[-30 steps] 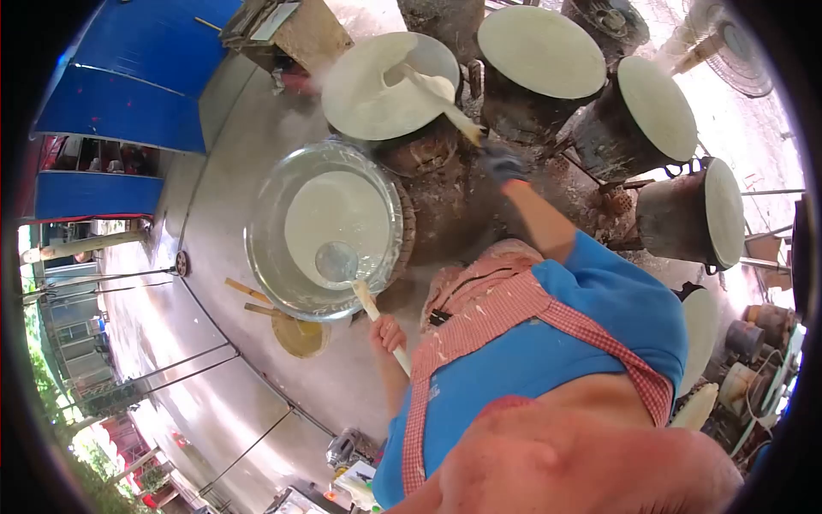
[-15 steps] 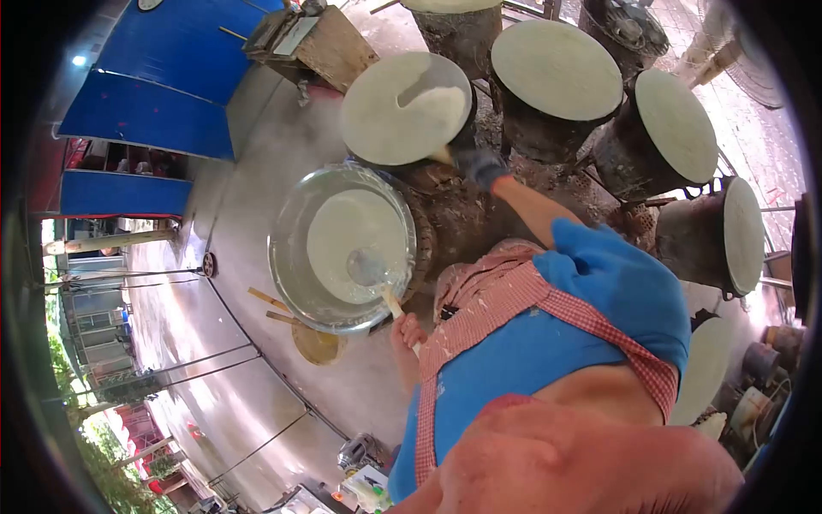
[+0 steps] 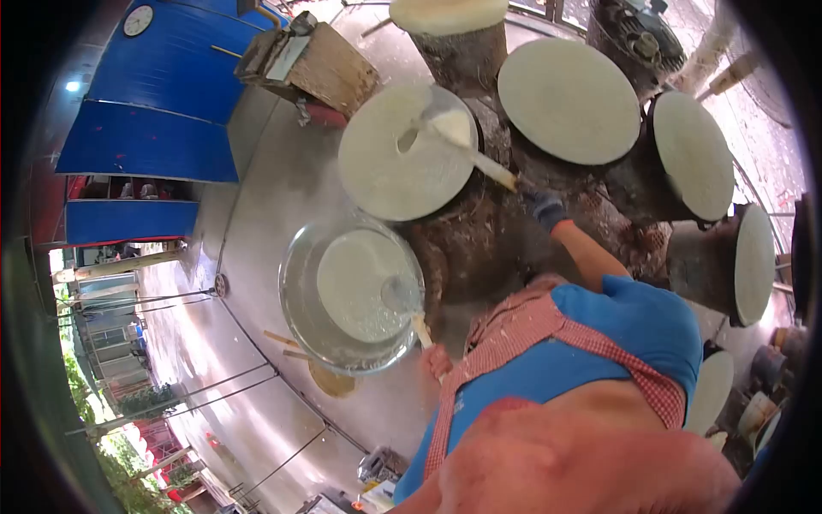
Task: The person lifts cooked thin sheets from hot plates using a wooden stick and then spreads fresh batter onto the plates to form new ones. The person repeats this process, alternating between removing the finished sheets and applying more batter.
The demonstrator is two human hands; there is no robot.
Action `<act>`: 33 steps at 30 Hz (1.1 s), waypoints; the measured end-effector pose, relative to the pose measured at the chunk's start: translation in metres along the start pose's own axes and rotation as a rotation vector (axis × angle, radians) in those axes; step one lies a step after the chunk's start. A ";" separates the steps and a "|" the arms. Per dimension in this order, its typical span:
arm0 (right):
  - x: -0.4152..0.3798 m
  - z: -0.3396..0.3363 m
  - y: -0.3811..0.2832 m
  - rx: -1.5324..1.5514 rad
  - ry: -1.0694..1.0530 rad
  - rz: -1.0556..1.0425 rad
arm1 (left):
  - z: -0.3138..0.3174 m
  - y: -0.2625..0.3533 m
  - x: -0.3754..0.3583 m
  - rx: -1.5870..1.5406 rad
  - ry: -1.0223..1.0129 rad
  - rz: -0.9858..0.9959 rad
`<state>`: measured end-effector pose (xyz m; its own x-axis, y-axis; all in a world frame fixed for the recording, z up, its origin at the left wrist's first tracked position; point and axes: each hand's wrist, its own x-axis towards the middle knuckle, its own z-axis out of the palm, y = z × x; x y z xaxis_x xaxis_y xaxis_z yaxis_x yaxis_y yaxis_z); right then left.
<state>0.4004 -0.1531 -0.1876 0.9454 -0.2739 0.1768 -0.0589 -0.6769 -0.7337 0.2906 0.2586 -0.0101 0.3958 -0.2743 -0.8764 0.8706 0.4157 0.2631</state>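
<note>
My left hand (image 3: pixel 437 363), bare, is closed around the pale handle of a ladle (image 3: pixel 400 294). The ladle's bowl sits in white batter (image 3: pixel 351 270) inside a large metal basin (image 3: pixel 298 257). My right hand (image 3: pixel 546 209), in a dark glove, is closed at the end of a long light-handled scraper (image 3: pixel 479 163). Its far end lies over a round griddle (image 3: pixel 402 193) coated with white batter. Near that end, a small grey patch of the griddle shows through the batter.
Several more round griddles on dark drum stoves curve around to the right, one close behind (image 3: pixel 569 101). A wooden box (image 3: pixel 334 68) stands at the back left. Beside the basin, a round yellowish utensil with sticks (image 3: pixel 330 379) lies low. A fan (image 3: pixel 642 43) stands at the top right.
My right hand has drawn back from the griddle, and the scraper now shows across its edge. The bare patch in the batter is smaller. The whole view has shifted slightly; the ladle stays in the basin.
</note>
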 end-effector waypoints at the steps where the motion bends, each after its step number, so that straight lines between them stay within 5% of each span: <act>1: 0.020 -0.002 0.022 0.101 0.017 0.179 | 0.004 -0.001 0.004 0.006 -0.012 0.010; 2: 0.056 -0.024 -0.014 0.266 -0.019 0.298 | -0.007 -0.005 0.011 -0.098 -0.073 -0.014; 3: 0.099 -0.043 -0.057 0.095 -0.042 0.409 | -0.010 -0.008 0.017 -0.207 -0.146 -0.035; 5: 0.208 0.011 -0.019 -0.123 0.038 0.433 | 0.008 -0.010 0.017 -0.184 -0.139 -0.091; 6: 0.220 -0.006 -0.041 -0.136 0.022 0.268 | 0.008 -0.005 0.008 -0.156 -0.106 -0.143; 9: 0.179 -0.022 -0.056 0.287 0.197 0.073 | -0.012 -0.012 0.000 0.022 -0.150 -0.019; 11: 0.136 0.001 -0.076 0.099 -0.029 0.477 | 0.019 -0.005 0.001 0.112 -0.083 0.060; 13: 0.090 0.034 -0.084 0.541 -0.087 0.353 | 0.005 -0.004 0.003 0.195 0.047 0.096; 15: 0.084 0.033 -0.078 0.105 -0.228 0.253 | -0.043 -0.007 0.036 0.026 0.188 0.078; 16: 0.081 0.014 -0.071 0.180 -0.109 0.292 | -0.053 -0.002 0.017 0.031 0.224 0.053; 18: 0.080 -0.026 -0.100 0.259 0.039 0.310 | -0.048 0.025 0.003 -0.122 -0.262 -0.083; 19: 0.064 -0.038 -0.123 -0.002 -0.022 0.159 | -0.057 0.028 0.009 -0.116 -0.266 -0.085; 21: 0.038 -0.017 -0.128 -0.273 -0.067 0.027 | -0.080 0.037 0.027 -0.466 -0.660 -0.287; 23: 0.018 0.057 -0.093 0.721 -0.043 0.567 | -0.054 0.039 0.012 -0.585 -0.491 -0.217; 24: 0.023 0.047 -0.088 0.718 -0.040 0.560 | -0.041 0.041 0.010 -0.700 -0.325 -0.136; 30: 0.109 -0.012 -0.028 -0.017 -0.003 0.523 | -0.062 0.051 0.027 -0.663 -0.487 -0.123; 33: 0.117 -0.005 -0.057 -0.357 0.082 0.274 | -0.054 0.063 0.036 -0.637 -0.363 -0.073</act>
<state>0.5129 -0.1502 -0.1215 0.8519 -0.5190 0.0693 -0.4238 -0.7612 -0.4910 0.3439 0.3215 -0.0471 0.5114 -0.5445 -0.6648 0.6038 0.7782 -0.1729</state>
